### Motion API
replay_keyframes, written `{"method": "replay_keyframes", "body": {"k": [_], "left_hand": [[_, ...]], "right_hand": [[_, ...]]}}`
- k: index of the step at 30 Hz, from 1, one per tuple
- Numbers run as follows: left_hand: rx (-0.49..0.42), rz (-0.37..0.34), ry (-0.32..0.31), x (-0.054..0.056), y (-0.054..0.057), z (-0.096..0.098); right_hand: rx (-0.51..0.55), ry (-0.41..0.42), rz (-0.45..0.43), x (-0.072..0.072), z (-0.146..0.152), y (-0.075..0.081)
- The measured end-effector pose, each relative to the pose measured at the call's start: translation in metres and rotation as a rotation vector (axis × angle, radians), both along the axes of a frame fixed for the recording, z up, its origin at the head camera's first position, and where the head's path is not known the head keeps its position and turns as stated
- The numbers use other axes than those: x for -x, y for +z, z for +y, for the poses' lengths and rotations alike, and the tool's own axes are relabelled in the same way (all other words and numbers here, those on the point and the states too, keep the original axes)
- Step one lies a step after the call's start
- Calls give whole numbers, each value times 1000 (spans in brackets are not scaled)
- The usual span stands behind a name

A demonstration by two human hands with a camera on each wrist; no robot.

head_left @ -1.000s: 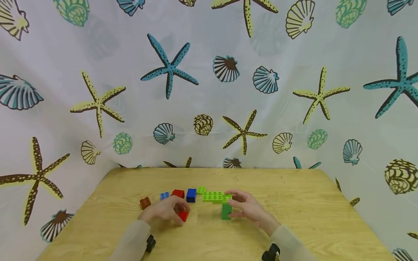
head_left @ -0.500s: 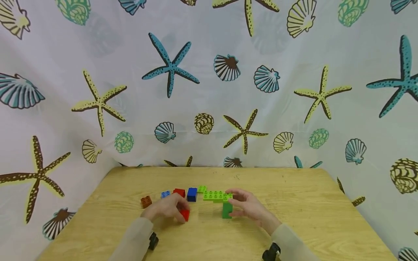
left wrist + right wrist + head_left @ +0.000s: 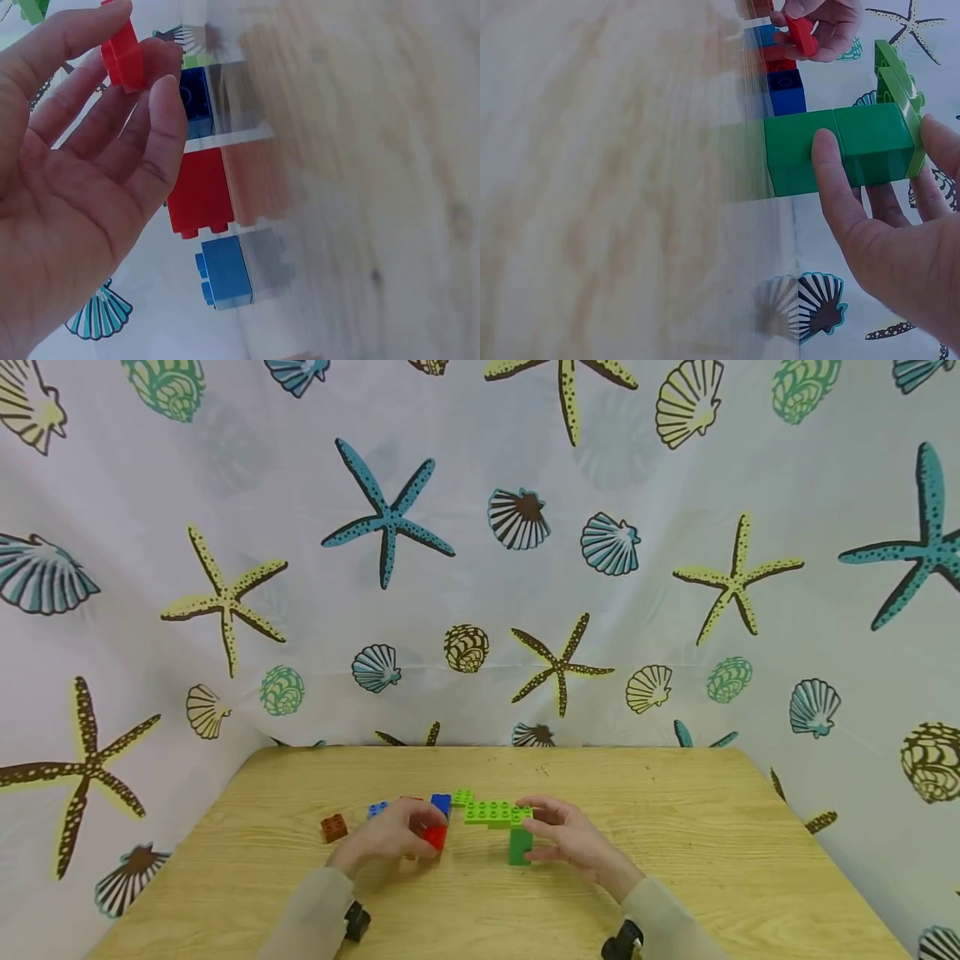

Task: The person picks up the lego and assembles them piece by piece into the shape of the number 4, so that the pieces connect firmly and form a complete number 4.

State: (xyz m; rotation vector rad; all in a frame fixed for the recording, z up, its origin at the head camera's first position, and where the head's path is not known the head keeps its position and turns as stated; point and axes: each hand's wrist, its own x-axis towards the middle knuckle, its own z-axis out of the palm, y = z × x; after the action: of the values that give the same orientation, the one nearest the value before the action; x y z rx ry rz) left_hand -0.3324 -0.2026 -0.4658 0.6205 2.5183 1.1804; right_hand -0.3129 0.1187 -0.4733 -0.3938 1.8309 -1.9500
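My left hand (image 3: 392, 837) pinches a thin red toy brick (image 3: 435, 837) between thumb and fingers. The left wrist view shows this red brick (image 3: 124, 58) held up off the table, studs facing sideways. To its right, my right hand (image 3: 576, 841) grips a standing stack of two dark green bricks (image 3: 519, 847). In the right wrist view, fingers lie along both sides of the green stack (image 3: 802, 154). Light green studded plates (image 3: 487, 812) sit on top of the stack and overhang to the left; my thumb touches the plate (image 3: 917, 142).
Behind my left hand stand a dark blue brick (image 3: 441, 802), another red brick (image 3: 201, 191) and a lighter blue brick (image 3: 226, 271). An orange-brown brick (image 3: 333, 827) lies further left. A small light green brick (image 3: 463, 797) is behind the stack's overhang. A patterned curtain (image 3: 480, 568) borders the wooden table (image 3: 675, 827).
My left hand has picked the thin red brick up from the table and moved it slightly right and away from me. The right hand and green stack have stayed put.
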Motion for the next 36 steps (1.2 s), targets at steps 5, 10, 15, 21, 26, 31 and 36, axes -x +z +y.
{"method": "replay_keyframes", "body": {"k": [5, 10, 15, 21, 26, 31, 36], "left_hand": [[-13, 17, 5, -1, 2, 5], [-11, 19, 49, -2, 2, 9], [-15, 33, 86, -2, 3, 16], [-68, 45, 92, -2, 4, 25], [-117, 41, 118, -3, 3, 34], [-187, -1, 180, -5, 3, 45], [-259, 5, 147, -9, 7, 53]], "right_hand": [[0, 4, 2, 0, 0, 0], [5, 5, -4, 1, 0, 0], [8, 7, 0, 2, 0, -1], [6, 0, 6, 0, 1, 0], [2, -4, 3, -1, 0, 1], [3, -6, 4, 1, 0, -2], [7, -3, 10, 2, -1, -3]]}}
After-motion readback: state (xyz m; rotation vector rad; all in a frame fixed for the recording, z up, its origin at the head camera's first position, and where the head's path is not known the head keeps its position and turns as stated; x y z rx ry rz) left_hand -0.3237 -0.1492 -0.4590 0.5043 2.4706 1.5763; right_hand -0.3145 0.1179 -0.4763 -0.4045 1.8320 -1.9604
